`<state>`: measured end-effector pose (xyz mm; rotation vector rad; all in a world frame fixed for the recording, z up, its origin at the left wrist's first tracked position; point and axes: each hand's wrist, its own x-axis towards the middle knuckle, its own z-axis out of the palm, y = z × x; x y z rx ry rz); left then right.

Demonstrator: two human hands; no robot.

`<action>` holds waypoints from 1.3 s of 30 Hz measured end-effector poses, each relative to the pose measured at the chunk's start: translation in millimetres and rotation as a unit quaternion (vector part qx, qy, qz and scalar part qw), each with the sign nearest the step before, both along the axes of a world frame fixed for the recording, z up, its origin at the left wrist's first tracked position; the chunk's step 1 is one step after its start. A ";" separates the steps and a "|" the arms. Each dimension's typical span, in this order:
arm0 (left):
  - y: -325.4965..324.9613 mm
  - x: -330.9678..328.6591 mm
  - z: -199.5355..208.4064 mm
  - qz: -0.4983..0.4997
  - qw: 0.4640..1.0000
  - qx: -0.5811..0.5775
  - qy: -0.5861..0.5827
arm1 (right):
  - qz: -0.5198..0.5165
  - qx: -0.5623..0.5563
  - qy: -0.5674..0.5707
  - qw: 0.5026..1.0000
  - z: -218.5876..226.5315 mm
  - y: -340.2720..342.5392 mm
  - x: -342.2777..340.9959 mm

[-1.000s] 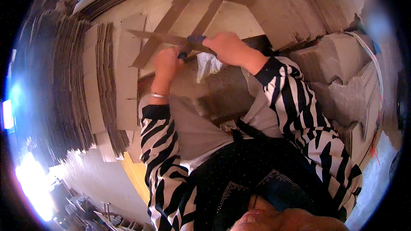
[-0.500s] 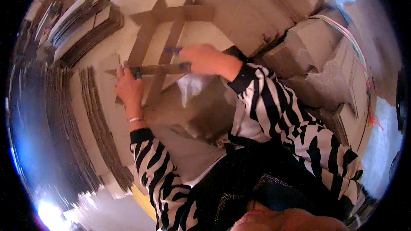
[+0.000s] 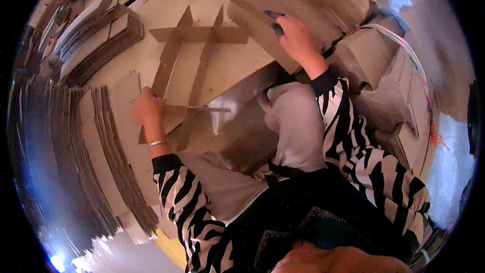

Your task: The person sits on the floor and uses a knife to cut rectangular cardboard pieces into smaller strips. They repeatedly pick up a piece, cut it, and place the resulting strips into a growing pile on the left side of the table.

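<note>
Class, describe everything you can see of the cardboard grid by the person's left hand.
The grid is brown and looks like cardboard: two long strips run roughly front to back, crossed by one strip at the far end and another toward the near end. The strips stand on edge, their ends jutting past the crossings. It lies mostly over a pale flat surface; the left hand is at its near left corner, grip unclear.
</note>
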<state>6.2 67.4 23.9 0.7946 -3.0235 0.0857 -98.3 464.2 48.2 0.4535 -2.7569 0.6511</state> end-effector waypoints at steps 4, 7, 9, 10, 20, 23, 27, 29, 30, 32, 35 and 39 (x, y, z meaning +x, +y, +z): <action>15.1 -21.5 -12.1 -0.011 0.998 0.047 0.027 | 0.187 -0.166 -0.071 0.966 14.6 -60.5 -11.9; 13.0 -21.4 -5.7 -0.013 0.997 0.072 0.005 | 0.264 -0.187 -0.156 0.933 5.9 -95.6 -16.5; 23.6 -32.8 -3.2 -0.029 0.995 0.090 0.022 | 0.259 -0.109 -0.110 0.953 8.0 -83.3 -21.7; 26.9 -36.7 -4.0 -0.035 0.994 0.097 0.029 | 0.225 -0.099 -0.121 0.962 7.7 -72.9 -22.7; 22.2 -37.0 -11.3 -0.048 0.993 0.094 0.058 | 0.236 0.014 -0.052 0.970 -14.4 -81.2 -2.1; 10.0 -15.6 -12.2 -0.012 0.997 0.067 0.042 | 0.235 0.015 -0.036 0.971 -25.4 -104.7 9.1; 14.0 -25.4 -9.0 -0.016 0.997 0.065 0.042 | 0.219 0.002 0.033 0.975 -23.8 -91.3 8.1; 14.7 -30.7 -17.6 -0.017 0.996 0.074 0.038 | 0.222 0.003 0.055 0.974 -33.5 -91.0 4.6; 17.3 -31.4 -14.2 -0.015 0.996 0.082 0.032 | 0.223 0.009 0.060 0.973 -37.4 -94.6 4.5; 24.4 -34.4 -15.2 -0.015 0.996 0.090 0.023 | 0.211 0.015 0.055 0.976 -41.8 -88.8 1.6; 14.4 -23.6 -3.6 0.015 0.997 0.069 0.031 | 0.202 -0.001 0.052 0.978 -37.0 -93.6 -9.5; 21.2 -28.4 -10.3 0.019 0.995 0.066 0.076 | 0.205 0.014 0.076 0.976 -45.1 -89.9 -11.8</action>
